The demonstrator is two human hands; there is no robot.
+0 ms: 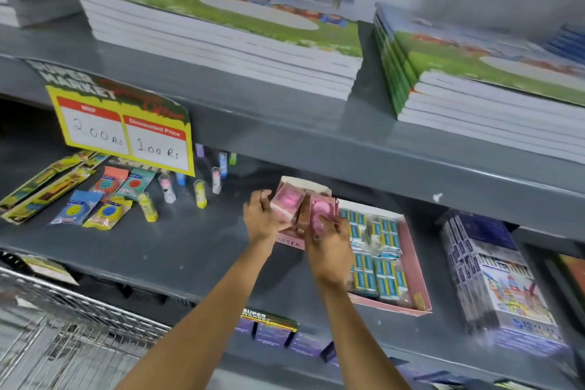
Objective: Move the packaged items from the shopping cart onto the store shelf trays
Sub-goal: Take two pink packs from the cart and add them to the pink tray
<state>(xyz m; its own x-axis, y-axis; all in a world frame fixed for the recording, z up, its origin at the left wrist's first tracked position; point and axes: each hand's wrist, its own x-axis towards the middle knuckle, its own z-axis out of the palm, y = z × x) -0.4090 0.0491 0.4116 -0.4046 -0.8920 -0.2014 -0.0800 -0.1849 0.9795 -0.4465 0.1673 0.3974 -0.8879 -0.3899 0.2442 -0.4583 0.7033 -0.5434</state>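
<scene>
Hands meet over the middle shelf, and each of yours is closed on a small pink packet: your left hand [261,218] pinches the left pink packet [286,203] by its near corner, your right hand [329,239] wraps its fingers around the right pink packet [320,215] from below. You hold them side by side and tilted toward you, probably so both can drop upright into the pink eraser tray [292,244] that sits right beneath them; the print on its front lip reads like "ERASER", though part is hidden by your wrist. Standing them on edge would let more fit and keep the faces showing. At 3 o'clock of your hands, touching the first tray, a second pink tray [418,275] is already packed with blue-and-white eraser boxes [384,263] in tight rows, a fair model for how yours should end up. At 9 o'clock, loose glue sticks [200,194] and sharpener packets [107,212] lie straight on the grey shelf [164,250], well apart from your tray, under the yellow price card [126,133]. The wire shopping cart [63,336] waits at 7 o'clock, near your left elbow; what remains inside it I cannot tell. Stacks of notebooks [221,38] fill the shelf above at 12 o'clock.
</scene>
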